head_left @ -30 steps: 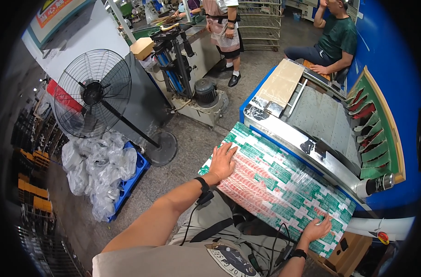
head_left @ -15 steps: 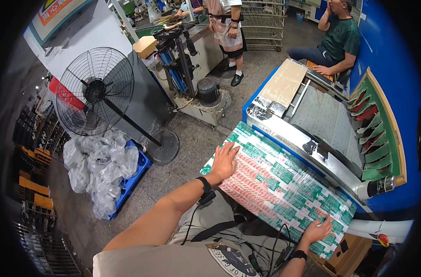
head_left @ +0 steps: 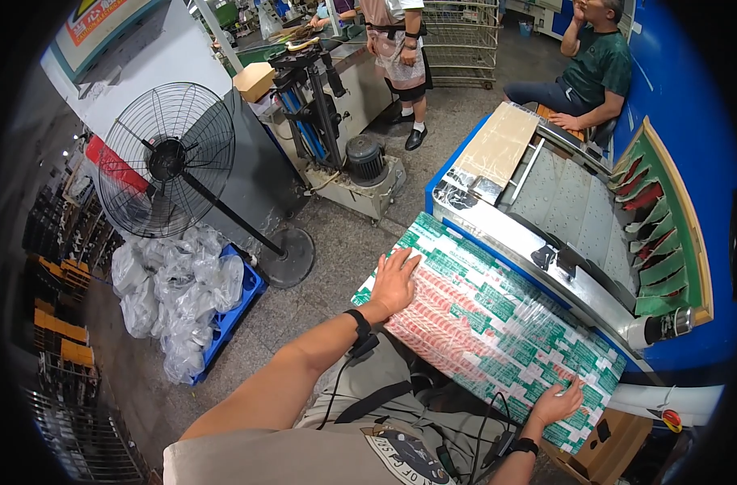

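Observation:
A board-like surface (head_left: 498, 311), covered in green, white and red printed wrap under glossy clear film, slants in front of me against the machine. My left hand (head_left: 394, 283) lies on its far left end, palm down with the fingers spread. Near its right end, my right hand (head_left: 557, 402) rests on the same surface, its fingers stretched and slightly bent. Neither hand holds anything. Beyond the surface stands a machine with a grey slatted conveyor (head_left: 566, 198) dotted with small spots. Green and red strips form a flap curtain (head_left: 655, 226) at its opening.
A black pedestal fan (head_left: 166, 158) stands left, beside clear plastic bags (head_left: 170, 299) on a blue pallet (head_left: 223, 315). A motor unit (head_left: 364, 162) is ahead. One person (head_left: 599, 65) sits by the blue wall; another (head_left: 397, 48) stands at the back. A cardboard box (head_left: 607, 444) is lower right.
The conveyor's slats and spots look shifted and stand out more clearly. Both my hands stay where they were on the printed surface.

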Available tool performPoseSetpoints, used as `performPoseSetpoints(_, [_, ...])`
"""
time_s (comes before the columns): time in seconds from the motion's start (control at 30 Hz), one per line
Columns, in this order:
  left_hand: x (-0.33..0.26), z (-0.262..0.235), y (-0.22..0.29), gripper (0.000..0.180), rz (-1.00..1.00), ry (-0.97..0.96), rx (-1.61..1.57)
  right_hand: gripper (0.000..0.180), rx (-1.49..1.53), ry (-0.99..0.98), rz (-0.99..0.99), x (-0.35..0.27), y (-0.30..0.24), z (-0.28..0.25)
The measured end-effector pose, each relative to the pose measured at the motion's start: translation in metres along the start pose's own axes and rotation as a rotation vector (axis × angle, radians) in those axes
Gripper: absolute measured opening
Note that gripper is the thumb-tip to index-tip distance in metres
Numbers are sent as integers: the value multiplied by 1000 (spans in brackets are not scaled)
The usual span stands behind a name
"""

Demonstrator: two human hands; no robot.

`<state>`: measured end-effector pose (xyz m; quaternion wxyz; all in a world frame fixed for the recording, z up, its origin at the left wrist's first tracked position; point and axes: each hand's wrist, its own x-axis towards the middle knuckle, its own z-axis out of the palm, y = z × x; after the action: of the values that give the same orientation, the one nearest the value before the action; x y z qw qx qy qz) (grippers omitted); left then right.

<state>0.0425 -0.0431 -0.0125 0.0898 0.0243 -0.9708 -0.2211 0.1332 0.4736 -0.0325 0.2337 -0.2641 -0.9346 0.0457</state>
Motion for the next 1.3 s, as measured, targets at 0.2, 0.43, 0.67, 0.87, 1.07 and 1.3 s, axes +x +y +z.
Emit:
performPoseSetpoints(0.2, [1,-1,-2,65,-2,-38,20,54,-14,17,-9,1,1,2])
performPoseSetpoints(0.43, [1,0,-1,66,-7,-31,19,54,-2,-15,16,1,2,2])
performPoseSetpoints(0.67, [2,-1,-1,67,-15,-44,29,54,10,-32,15,2,3,2])
performPoseSetpoints(0.87, [2,0,-2,67,-15,-48,34,54,11,-43,28,2,-1,-2])
performPoseSetpoints(1.07, [2,1,-2,66,-19,-53,31,54,10,62,-22,1,-1,2])
performPoseSetpoints(1.3, [1,2,-1,66,7,16,3,53,5,56,-14,1,0,3])
